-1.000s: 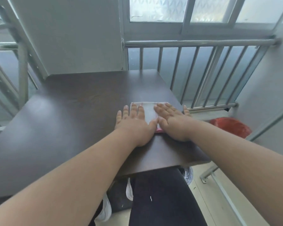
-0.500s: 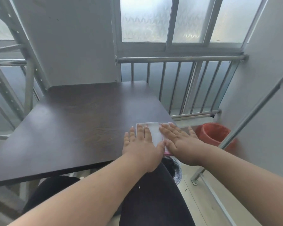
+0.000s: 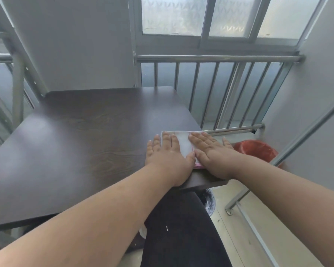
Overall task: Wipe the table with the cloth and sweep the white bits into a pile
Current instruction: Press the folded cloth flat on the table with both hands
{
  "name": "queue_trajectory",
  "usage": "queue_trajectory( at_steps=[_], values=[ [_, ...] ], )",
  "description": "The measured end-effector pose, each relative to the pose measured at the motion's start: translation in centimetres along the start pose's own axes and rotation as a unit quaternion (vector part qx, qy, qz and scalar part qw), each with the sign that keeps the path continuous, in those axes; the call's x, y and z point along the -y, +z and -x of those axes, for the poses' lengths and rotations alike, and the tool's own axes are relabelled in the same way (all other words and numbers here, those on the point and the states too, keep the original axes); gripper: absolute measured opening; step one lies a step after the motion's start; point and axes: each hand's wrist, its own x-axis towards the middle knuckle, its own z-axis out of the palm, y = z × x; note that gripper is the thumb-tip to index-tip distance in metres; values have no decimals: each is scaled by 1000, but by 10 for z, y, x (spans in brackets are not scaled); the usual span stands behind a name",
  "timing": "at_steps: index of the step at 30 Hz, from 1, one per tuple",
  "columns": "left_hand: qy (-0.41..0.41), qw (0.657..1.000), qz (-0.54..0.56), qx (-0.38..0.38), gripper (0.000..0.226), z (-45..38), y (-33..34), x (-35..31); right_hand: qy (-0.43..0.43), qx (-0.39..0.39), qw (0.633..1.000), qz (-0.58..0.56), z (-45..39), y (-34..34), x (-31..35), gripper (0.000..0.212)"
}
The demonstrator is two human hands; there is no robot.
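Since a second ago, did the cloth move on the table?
Yes. The cloth has slid towards the near right corner of the table; its far right corner now meets the table's right edge.

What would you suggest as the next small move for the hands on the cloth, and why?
Probably slide the cloth leftward across the table. Both the left hand and the right hand press it flat at the near right corner, close to the edge, while the wide dark surface to the left lies unwiped. No white bits are discernible.
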Motion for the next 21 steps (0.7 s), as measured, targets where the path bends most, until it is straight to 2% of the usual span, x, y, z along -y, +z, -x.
queue_trajectory(
  at_steps=[21],
  values=[
    [-40,999,-16,20,91,-318,-50,86,2,-16,999,-36,-331,-55,-53,56]
  ],
)
